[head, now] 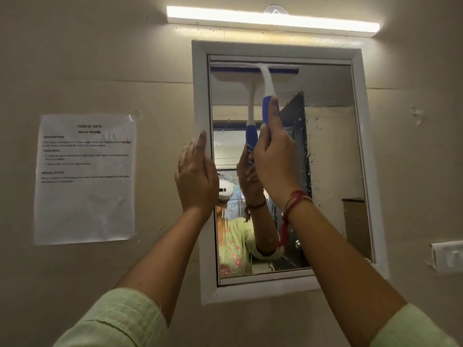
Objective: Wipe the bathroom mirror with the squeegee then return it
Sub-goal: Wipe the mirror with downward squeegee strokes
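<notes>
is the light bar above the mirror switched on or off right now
On. The light bar glows bright white along its length and casts a glow on the wall above the mirror.

I see a white and blue squeegee [266,88], a white-framed mirror [364,146], beige wall [100,58], pale green checked sleeves [120,319], a red thread band [297,199], and a white sheet [85,179] with black print.
</notes>
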A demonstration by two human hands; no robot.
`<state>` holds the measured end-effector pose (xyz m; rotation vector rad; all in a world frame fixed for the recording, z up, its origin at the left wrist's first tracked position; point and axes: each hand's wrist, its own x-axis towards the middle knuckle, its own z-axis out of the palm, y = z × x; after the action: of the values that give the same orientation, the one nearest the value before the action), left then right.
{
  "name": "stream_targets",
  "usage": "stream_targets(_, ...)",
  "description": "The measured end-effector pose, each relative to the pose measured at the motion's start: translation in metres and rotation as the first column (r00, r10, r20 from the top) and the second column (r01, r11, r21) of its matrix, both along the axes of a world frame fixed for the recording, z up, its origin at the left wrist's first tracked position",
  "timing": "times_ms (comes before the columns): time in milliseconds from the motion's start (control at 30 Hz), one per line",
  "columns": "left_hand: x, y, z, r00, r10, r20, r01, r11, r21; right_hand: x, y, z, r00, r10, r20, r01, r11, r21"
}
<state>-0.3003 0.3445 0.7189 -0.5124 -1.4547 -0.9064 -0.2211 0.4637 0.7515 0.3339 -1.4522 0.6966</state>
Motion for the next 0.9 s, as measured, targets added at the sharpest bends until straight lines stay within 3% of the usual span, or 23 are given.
stream_targets(267,-0.001,0.001,-0.001,0.998,0.056,-0.013,-0.056,0.998,-0.015,0.002,0.002,-0.06,0.997,0.062,0.051,-0.063,0.998,0.011)
stream_targets(500,-0.002,-0.001,0.0,1.0,0.006,-0.016,-0.006,1.0,-0.01,-0.003,-0.003,-0.02,0.998,0.063,0.011,-0.062,0.998,-0.028)
stream_targets(733,0.001,-0.002,0.0,1.0,0.003,-0.004,-0.004,1.0,-0.025,-0.004,0.002,-0.087,1.0,0.007,0.014,-0.007,1.0,0.01)
stream_targets(900,0.0,-0.001,0.0,1.0,0.008,-0.005,-0.008,1.0,-0.017,-0.001,0.003,-0.046,0.999,0.034,0.024,-0.034,0.999,-0.001)
